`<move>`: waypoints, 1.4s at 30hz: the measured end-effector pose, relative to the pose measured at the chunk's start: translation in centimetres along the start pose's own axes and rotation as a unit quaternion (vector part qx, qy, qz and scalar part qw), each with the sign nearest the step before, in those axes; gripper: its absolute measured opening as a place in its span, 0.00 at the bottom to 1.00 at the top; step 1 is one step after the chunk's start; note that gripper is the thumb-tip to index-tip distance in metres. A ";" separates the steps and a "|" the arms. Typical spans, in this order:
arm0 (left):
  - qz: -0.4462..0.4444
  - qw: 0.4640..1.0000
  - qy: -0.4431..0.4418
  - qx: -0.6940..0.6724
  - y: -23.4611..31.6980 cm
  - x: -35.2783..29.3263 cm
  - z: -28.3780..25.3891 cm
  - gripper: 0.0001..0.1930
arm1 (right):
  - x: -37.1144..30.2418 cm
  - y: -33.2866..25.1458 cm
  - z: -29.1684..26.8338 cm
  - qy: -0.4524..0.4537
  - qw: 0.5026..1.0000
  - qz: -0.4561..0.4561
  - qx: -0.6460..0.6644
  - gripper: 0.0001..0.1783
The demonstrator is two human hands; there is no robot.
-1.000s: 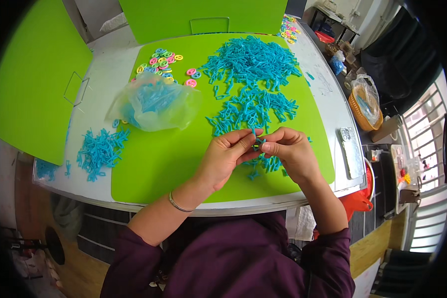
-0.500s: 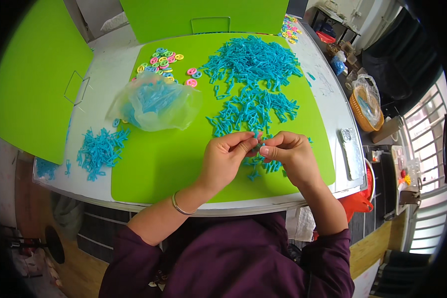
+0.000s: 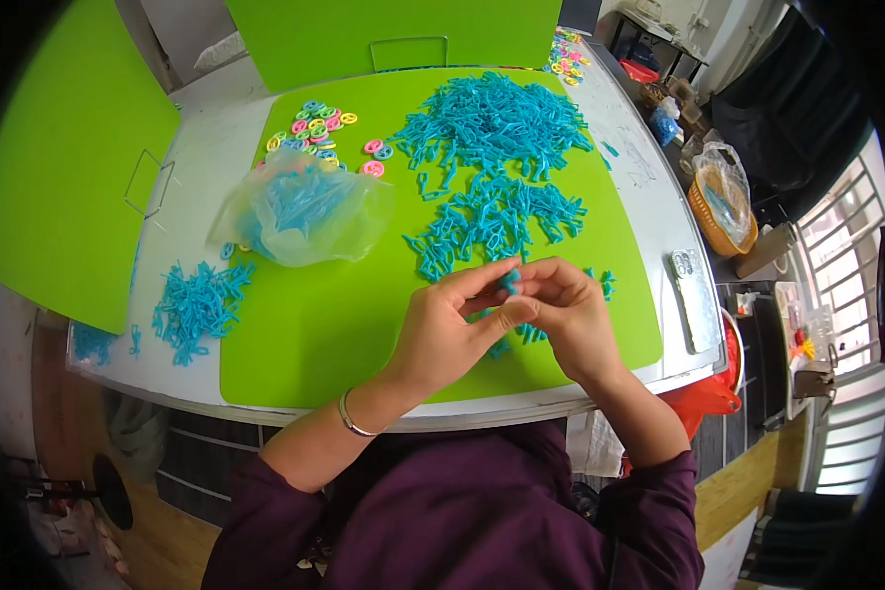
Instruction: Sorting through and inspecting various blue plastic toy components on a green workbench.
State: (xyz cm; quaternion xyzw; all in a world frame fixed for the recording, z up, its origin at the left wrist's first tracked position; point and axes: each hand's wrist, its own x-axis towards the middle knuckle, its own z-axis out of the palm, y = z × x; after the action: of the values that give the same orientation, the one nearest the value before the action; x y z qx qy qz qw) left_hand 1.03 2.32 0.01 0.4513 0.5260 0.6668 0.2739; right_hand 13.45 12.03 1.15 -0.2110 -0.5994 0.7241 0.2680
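My left hand and my right hand meet over the near part of the green mat. Between their closed fingertips is a small blue plastic piece, gripped from both sides; its exact shape is partly hidden by the fingers. Just beyond my hands spreads a loose heap of similar blue looped pieces, some of it under my fingers. A larger pile of blue pieces lies farther back on the mat.
A translucent bag of blue pieces sits left of centre, with colourful round rings behind it. Another blue pile lies on the white table at left. A phone rests near the right edge. Green boards stand left and back.
My hands have drawn closer together, with the fingertips now closed around the blue piece and the thumbs nearly touching. The view has shifted slightly.
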 end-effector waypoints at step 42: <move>-0.303 0.867 -0.159 -0.363 0.5 0.4 -1.5 0.16 | -1.2 -1.0 -0.4 0.132 0.858 -0.323 -0.377 0.09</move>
State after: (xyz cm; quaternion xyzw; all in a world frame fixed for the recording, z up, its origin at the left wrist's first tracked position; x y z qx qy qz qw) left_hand -0.42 1.81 0.56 0.2383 0.3066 0.6143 0.6870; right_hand 14.75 11.69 2.01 -0.1837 -0.8202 0.2804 0.4636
